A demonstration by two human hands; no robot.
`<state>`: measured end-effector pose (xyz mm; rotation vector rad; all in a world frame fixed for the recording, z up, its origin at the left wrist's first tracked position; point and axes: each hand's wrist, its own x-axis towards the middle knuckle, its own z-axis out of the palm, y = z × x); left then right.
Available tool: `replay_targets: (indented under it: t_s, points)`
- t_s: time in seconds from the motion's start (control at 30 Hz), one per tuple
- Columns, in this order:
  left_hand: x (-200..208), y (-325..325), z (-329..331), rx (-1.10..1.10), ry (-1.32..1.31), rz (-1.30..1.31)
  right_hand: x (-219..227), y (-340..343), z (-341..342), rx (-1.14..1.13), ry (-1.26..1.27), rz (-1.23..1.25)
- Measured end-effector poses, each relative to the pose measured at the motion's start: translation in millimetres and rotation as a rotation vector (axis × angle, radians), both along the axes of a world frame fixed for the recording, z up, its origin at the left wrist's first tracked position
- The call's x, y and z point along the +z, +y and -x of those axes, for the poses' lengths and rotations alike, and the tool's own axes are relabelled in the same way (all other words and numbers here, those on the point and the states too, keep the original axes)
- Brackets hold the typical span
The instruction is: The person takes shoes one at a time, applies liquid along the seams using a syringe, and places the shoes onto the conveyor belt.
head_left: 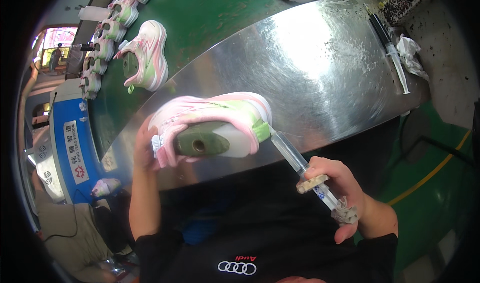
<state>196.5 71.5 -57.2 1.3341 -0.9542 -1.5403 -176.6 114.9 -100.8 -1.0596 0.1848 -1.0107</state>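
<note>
A pink, white and light-green sneaker (212, 114) is tilted on its side above the metal table. My left hand (143, 145) grips it around the toe and lace end, with its fingers partly hidden behind the shoe. Inside the collar sits a green shoe last (200, 142) with a round hole and a whitish heel part. My right hand (345, 183) is closed around a clear syringe (290, 154) with a tan ring on its barrel and wrapping at the plunger end. The syringe's tip meets the shoe's heel edge beside the green pull tab (260, 131).
Bare metal tabletop (300, 68) lies ahead, bordering a green surface (210, 18). Another pink sneaker (152, 55) rests there, with several more in a row (115, 30) at left. At right lie a dark-filled syringe (385, 40), crumpled tissue (412, 55) and a stained box (402, 3).
</note>
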Motion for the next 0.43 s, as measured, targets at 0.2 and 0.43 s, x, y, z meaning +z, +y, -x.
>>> replay_targets:
  t_s: [0.2, 0.43]
  points:
    - [-4.6, 33.5, -7.5, 0.119, -0.041, -0.034, -1.6, -1.2, -7.3, -0.005, 0.065, 0.028]
    - [-7.8, 66.1, -18.2, 0.168, 0.140, -0.123, -2.2, 2.7, -9.8, -0.004, 0.121, 0.049]
